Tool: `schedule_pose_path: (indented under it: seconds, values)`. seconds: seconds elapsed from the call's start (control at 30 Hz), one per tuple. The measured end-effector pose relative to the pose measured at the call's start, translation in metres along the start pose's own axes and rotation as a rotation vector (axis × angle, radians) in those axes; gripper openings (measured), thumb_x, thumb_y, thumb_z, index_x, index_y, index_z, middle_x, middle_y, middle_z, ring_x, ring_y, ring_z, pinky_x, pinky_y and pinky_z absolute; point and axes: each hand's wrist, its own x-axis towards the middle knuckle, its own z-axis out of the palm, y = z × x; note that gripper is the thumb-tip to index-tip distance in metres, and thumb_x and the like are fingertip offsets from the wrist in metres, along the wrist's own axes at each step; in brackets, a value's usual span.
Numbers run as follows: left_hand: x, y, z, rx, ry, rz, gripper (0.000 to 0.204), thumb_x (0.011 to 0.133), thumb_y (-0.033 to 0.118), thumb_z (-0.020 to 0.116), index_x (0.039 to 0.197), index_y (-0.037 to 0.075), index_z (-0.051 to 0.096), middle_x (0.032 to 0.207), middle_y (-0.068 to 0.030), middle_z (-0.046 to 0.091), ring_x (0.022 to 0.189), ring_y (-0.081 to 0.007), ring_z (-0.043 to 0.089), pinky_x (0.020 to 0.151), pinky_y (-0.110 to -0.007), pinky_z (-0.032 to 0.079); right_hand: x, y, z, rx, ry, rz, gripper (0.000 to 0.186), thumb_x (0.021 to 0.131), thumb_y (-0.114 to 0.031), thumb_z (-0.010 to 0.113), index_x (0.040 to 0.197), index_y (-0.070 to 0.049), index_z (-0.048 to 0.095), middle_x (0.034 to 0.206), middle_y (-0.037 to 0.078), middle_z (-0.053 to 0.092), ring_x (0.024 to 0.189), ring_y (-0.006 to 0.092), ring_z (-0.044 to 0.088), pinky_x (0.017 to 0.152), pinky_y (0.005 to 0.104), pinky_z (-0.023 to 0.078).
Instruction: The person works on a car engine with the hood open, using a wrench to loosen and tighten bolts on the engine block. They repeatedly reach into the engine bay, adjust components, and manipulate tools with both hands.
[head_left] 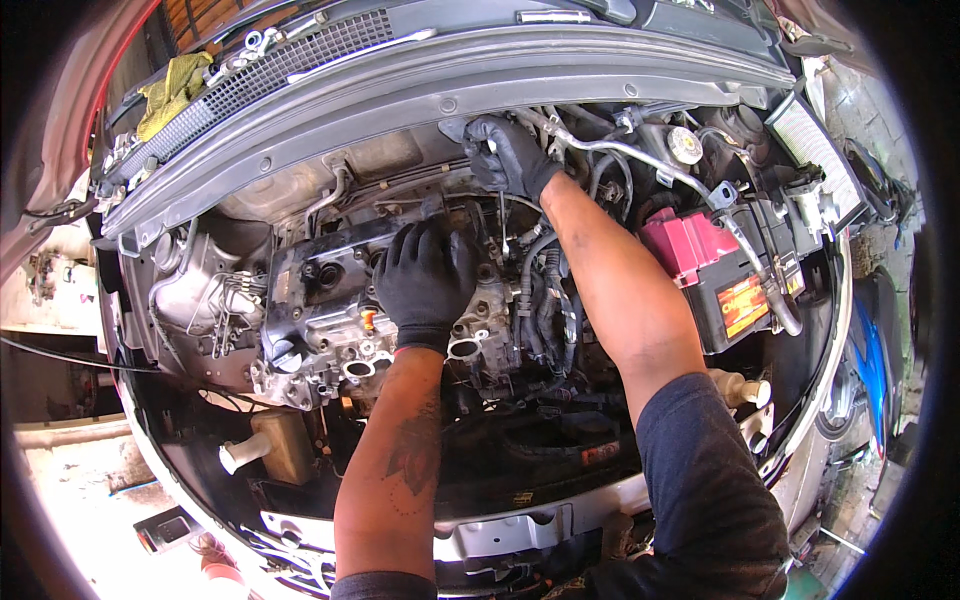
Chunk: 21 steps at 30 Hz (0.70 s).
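Note:
My left hand [428, 272], in a black glove, rests over the black valve cover [300, 270] of an engine. Its fingers bend down on the far side, and their tips are hidden. Farther back and to the right, my right hand [508, 158], also gloved in black, is at the rear of the engine bay, just below the cowl edge. Its fingers are curled in; what they close on is mostly covered by the glove. A thin metal rod [504, 222] stands just below that hand, beside the engine. Round ports [358, 369] show on the engine's near side.
A battery [740, 300] with a pink-red cover stands at the right, near hoses and a metal pipe [640, 150]. Tools and a yellow cloth [173, 95] lie on the cowl at the back left. A pale-necked reservoir [285, 445] sits front left; wiring [545, 300] runs beside the engine.

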Motion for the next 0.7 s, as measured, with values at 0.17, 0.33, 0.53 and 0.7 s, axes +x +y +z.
schedule_pose_path:
  seconds: [0.17,0.33,0.53,0.7]
  values:
    - [0.000,0.000,0.000,0.054,0.059,0.025,0.024,0.092,0.032,0.066,0.103,0.012,0.074,0.104,-0.0058,0.076,0.101,-0.0282,0.072,0.081,-0.043,0.056,-0.015,0.024,0.029,-0.300,0.377,-0.354,0.040,0.099,-0.045,0.065,0.095,-0.006,0.072,0.064,0.002,0.061,0.053,0.0155,0.057,0.051,0.0319,0.048]
    - [0.000,0.001,0.001,0.056,0.065,0.026,0.025,0.091,0.033,0.067,0.104,0.012,0.075,0.103,-0.0054,0.076,0.101,-0.0277,0.072,0.081,-0.043,0.056,-0.040,0.003,0.037,-1.271,0.560,-0.215,0.058,0.105,-0.047,0.050,0.121,0.005,0.070,0.103,0.026,0.075,0.099,0.0370,0.073,0.093,0.0454,0.056]
    - [-0.002,-0.004,0.002,0.055,0.069,0.032,0.025,0.091,0.033,0.067,0.104,0.012,0.075,0.102,-0.0058,0.076,0.100,-0.0281,0.072,0.081,-0.044,0.056,-0.046,-0.046,0.058,-1.541,0.278,0.183,0.062,0.104,-0.050,0.046,0.123,0.003,0.070,0.112,0.029,0.073,0.111,0.0431,0.071,0.100,0.0483,0.053]
    - [0.003,0.004,0.002,0.037,0.074,0.040,0.025,0.091,0.033,0.068,0.101,0.011,0.074,0.101,-0.0071,0.076,0.101,-0.0294,0.072,0.082,-0.044,0.056,-0.021,-0.070,0.050,-1.795,0.191,0.214,0.053,0.083,-0.033,0.063,0.127,-0.006,0.075,0.136,0.021,0.069,0.127,0.0344,0.067,0.107,0.0443,0.053]
